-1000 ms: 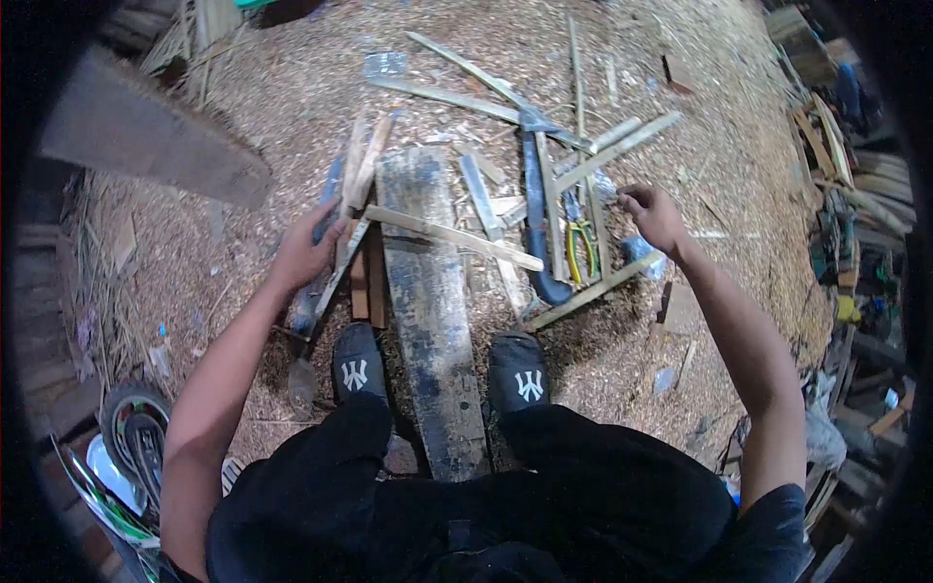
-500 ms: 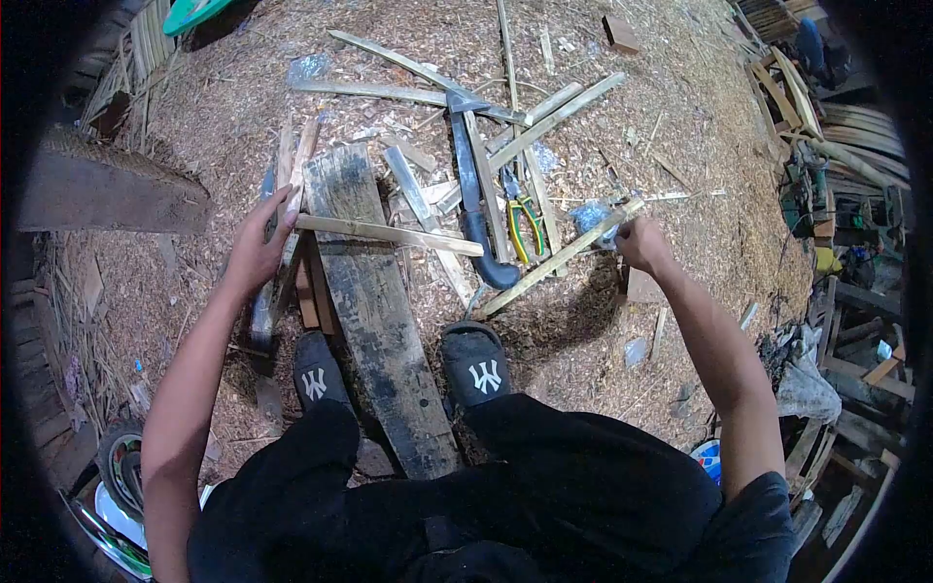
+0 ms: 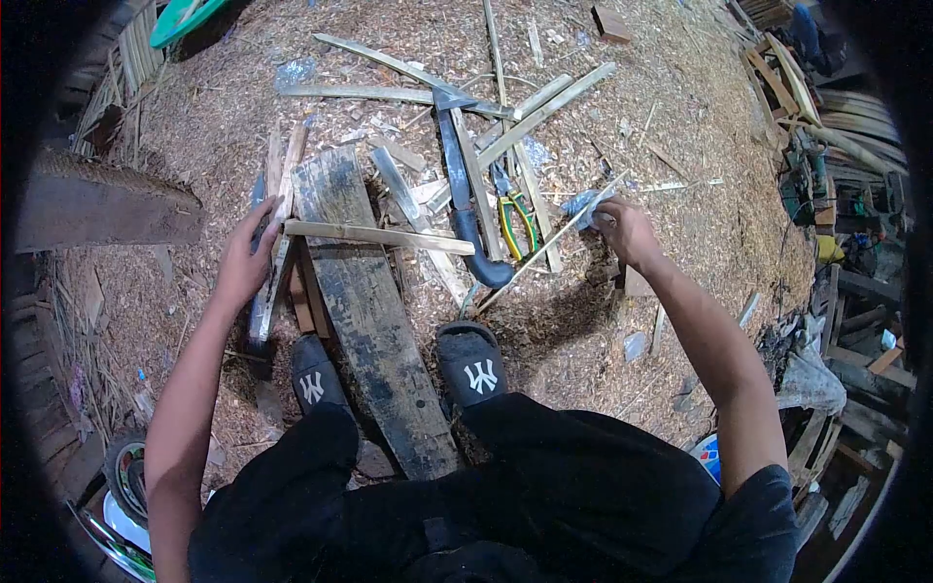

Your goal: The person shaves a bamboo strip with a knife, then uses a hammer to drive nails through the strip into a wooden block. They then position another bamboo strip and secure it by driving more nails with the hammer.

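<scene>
My right hand [image 3: 627, 231] is closed on the upper end of a thin wooden strip [image 3: 554, 241], turned edge-on, slanting down left to the ground near my right slipper. My left hand [image 3: 245, 260], fingers apart, is beside pale upright wood pieces [image 3: 286, 185] left of a thick weathered plank [image 3: 374, 321]. Another wooden strip [image 3: 379, 234] lies across that plank, its left end close to my left thumb. Between my hands are a machete with a black handle [image 3: 479, 255] and yellow-green pliers [image 3: 517, 222].
Several wooden strips [image 3: 549, 112] lie on the chip-covered ground [image 3: 680, 117] ahead. A heavy beam [image 3: 112, 204] juts in at left. My slippers [image 3: 468, 364] stand either side of the plank. Wood scraps [image 3: 865, 311] are piled on the right, a wheel [image 3: 124, 476] at lower left.
The strip in my right hand has rotated from its broad face to its narrow edge. My left hand has drawn slightly back and left from the crosswise strip's end. The view shifted slightly.
</scene>
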Demonstrator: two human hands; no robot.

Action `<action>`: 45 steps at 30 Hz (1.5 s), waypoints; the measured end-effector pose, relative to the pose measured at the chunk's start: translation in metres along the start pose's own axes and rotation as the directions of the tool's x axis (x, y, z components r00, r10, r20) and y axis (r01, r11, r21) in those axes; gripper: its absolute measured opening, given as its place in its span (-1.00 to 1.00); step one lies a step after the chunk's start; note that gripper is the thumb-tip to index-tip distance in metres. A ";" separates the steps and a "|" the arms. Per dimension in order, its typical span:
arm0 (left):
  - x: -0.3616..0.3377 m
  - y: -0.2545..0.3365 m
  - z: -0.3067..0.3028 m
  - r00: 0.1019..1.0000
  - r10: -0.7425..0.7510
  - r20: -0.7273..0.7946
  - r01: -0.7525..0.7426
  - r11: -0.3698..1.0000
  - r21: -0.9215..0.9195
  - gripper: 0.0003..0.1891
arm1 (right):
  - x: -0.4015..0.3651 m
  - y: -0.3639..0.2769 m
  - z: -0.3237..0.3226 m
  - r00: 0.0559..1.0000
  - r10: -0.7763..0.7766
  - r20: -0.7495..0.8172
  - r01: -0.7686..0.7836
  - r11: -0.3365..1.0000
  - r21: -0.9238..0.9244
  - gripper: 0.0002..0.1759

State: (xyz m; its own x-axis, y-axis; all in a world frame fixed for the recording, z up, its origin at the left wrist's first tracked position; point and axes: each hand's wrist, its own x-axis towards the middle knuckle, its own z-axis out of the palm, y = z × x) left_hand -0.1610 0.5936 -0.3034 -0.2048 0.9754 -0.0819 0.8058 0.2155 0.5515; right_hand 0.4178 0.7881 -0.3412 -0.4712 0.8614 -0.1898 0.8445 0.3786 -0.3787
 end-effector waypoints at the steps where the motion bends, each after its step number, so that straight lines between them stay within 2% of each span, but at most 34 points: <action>1: 0.001 0.000 0.001 1.000 -0.010 0.006 0.010 1.000 -0.012 -0.57 | 0.000 0.000 0.002 1.000 -0.001 0.000 0.001 1.000 0.001 -0.75; 4: 0.001 -0.008 0.004 1.000 0.028 -0.012 -0.028 0.999 -0.022 -0.57 | -0.002 -0.003 0.002 0.999 -0.022 -0.045 0.025 0.998 0.056 -0.75; 6: 0.000 -0.012 0.007 0.998 0.062 -0.023 -0.062 0.998 -0.017 -0.58 | -0.003 -0.007 0.000 0.979 0.202 -0.007 -0.200 0.976 0.084 -0.76; 10: -0.004 -0.013 0.008 0.995 0.099 -0.013 -0.098 0.995 0.011 -0.58 | -0.002 -0.003 0.002 0.964 0.249 0.093 -0.249 0.968 -0.018 -0.79; 11: -0.004 -0.011 0.008 0.995 0.101 -0.013 -0.101 0.995 0.010 -0.58 | -0.003 -0.001 0.004 0.997 0.071 -0.014 -0.071 0.994 -0.080 -0.81; 12: -0.005 -0.006 0.007 0.993 0.120 -0.006 -0.120 0.993 0.012 -0.58 | -0.005 0.001 0.005 0.987 -0.116 -0.109 0.098 0.982 -0.160 -0.83; 14: -0.004 0.005 0.006 0.989 0.149 0.003 -0.149 0.989 0.015 -0.57 | -0.003 0.003 0.014 0.976 -0.159 -0.145 0.138 0.980 -0.145 -0.84; 16: -0.004 0.015 0.007 0.959 0.284 0.004 -0.284 0.956 0.075 -0.54 | -0.003 -0.006 0.017 0.963 -0.197 -0.183 0.176 0.976 -0.129 -0.85; 18: 0.000 0.024 0.007 0.940 0.335 0.067 -0.339 0.937 0.078 -0.51 | -0.008 -0.013 0.018 0.979 -0.018 -0.202 0.010 0.999 -0.041 -0.87; 20: 0.005 0.032 0.011 0.875 0.429 0.224 -0.461 0.880 0.113 -0.47 | -0.012 -0.009 0.021 0.975 -0.002 -0.220 -0.004 1.000 -0.029 -0.83; 21: 0.007 0.039 0.010 0.851 0.440 0.286 -0.500 0.845 0.188 -0.43 | -0.014 -0.008 0.025 0.957 0.086 -0.276 -0.081 0.996 0.029 -0.79; 22: 0.012 0.047 0.009 0.847 0.446 0.289 -0.507 0.841 0.188 -0.43 | -0.017 -0.003 0.033 0.930 0.173 -0.324 -0.152 0.984 0.090 -0.76; 23: 0.018 0.055 0.008 0.806 0.479 0.348 -0.564 0.800 0.204 -0.43 | -0.017 0.007 0.043 0.912 0.293 -0.286 -0.217 0.939 0.268 -0.69; 24: 0.024 0.063 0.008 0.762 0.505 0.406 -0.616 0.757 0.215 -0.42 | -0.017 0.002 0.040 0.912 0.293 -0.287 -0.218 0.938 0.268 -0.69; 26: 0.034 0.075 0.010 0.740 0.518 0.429 -0.639 0.740 0.209 -0.42 | -0.016 -0.009 0.037 0.845 0.465 -0.263 -0.379 0.869 0.318 -0.71; 27: 0.039 0.080 0.012 0.715 0.532 0.453 -0.664 0.720 0.201 -0.42 | -0.015 -0.006 0.042 0.844 0.467 -0.265 -0.380 0.868 0.319 -0.71; 30: 0.048 0.093 0.017 0.661 0.564 0.495 -0.704 0.693 0.151 -0.43 | -0.013 -0.004 0.054 0.849 0.418 -0.322 -0.352 0.903 0.245 -0.72; 32: 0.047 0.097 0.021 0.661 0.572 0.486 -0.709 0.688 0.156 -0.44 | -0.019 -0.013 0.057 0.845 0.330 -0.422 -0.264 0.942 0.208 -0.74; 34: 0.046 0.099 0.021 0.659 0.579 0.480 -0.716 0.679 0.162 -0.44 | -0.021 -0.020 0.052 0.849 0.339 -0.406 -0.291 0.940 0.175 -0.74; 36: 0.043 0.098 0.019 0.670 0.570 0.475 -0.689 0.716 0.113 -0.45 | -0.018 -0.020 0.050 0.855 0.336 -0.395 -0.276 0.940 0.201 -0.73; 40: 0.035 0.083 0.015 0.683 0.548 0.484 -0.672 0.731 0.121 -0.45 | -0.022 -0.029 0.050 0.860 0.322 -0.396 -0.275 0.946 0.173 -0.72; 42: 0.032 0.075 0.013 0.710 0.522 0.474 -0.655 0.735 0.172 -0.45 | -0.024 -0.032 0.055 0.869 0.250 -0.427 -0.195 0.966 0.169 -0.74; 45: 0.028 0.068 0.009 0.732 0.485 0.479 -0.617 0.770 0.162 -0.45 | -0.025 -0.031 0.059 0.853 0.269 -0.447 -0.213 0.962 0.172 -0.75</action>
State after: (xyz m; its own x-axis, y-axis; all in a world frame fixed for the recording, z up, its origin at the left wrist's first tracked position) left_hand -0.1067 0.6358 -0.2755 0.5073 0.8406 -0.1898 0.8371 -0.4283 0.3405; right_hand 0.3886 0.7348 -0.3784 -0.0606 0.9881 0.1413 0.8689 0.1219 -0.4798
